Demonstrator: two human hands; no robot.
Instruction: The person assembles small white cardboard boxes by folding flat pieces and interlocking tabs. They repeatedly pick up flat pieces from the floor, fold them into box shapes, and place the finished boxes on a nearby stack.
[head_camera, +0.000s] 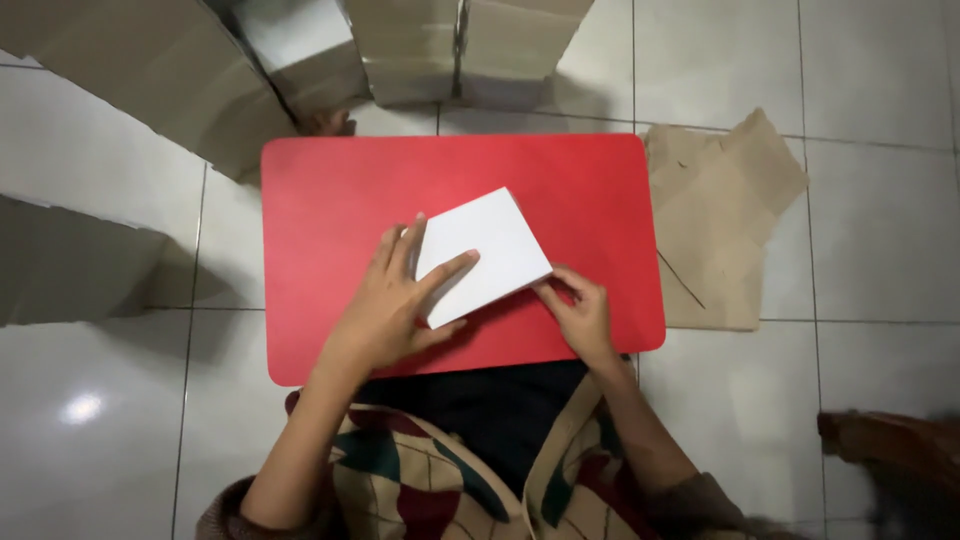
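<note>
The folded white paper (480, 255) lies mid-board on the red board (330, 180). The left hand (390, 305) presses flat, fingers spread, on its left edge; the right hand (583, 312) pinches its lower right corner. Bare board surrounds it; cardboard (715, 215) lies just beside the board's right edge.

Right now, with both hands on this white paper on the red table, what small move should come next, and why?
Probably slide the right hand along the paper edge to press the fold: the left hand lies flat on it, while the right fingers pinch only its near corner.
</note>
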